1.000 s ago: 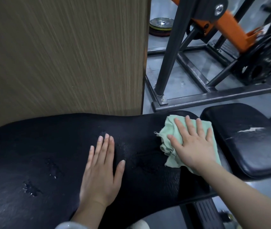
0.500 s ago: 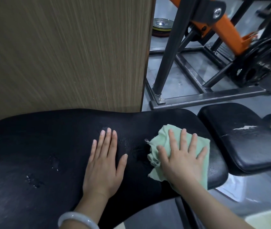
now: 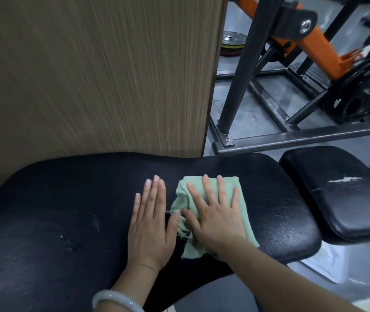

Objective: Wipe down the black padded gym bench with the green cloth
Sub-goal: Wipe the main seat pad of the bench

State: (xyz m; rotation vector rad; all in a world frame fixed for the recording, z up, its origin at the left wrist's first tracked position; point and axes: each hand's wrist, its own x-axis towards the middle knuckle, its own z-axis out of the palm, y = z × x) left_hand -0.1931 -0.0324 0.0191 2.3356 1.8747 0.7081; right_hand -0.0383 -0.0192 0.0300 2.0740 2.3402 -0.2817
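Observation:
The black padded bench [image 3: 55, 199] runs across the lower half of the view, its long pad worn and scuffed. A crumpled green cloth [image 3: 240, 206] lies on the pad right of centre. My right hand [image 3: 213, 215] presses flat on the cloth with straight, spread fingers. My left hand [image 3: 151, 224] rests flat on the bare pad just left of the cloth, its thumb nearly touching the cloth's edge. A pale bangle sits on my left wrist.
A second black seat pad [image 3: 337, 194] with a white tear adjoins the bench on the right. A wood-grain panel [image 3: 89, 75] stands right behind the bench. A grey steel frame [image 3: 292, 137], orange machine arm [image 3: 314, 48] and weight plates [image 3: 232, 42] stand on the floor beyond.
My right hand has slid the cloth leftwards along the pad, from near its right end to beside my left hand. The left hand has stayed flat in place.

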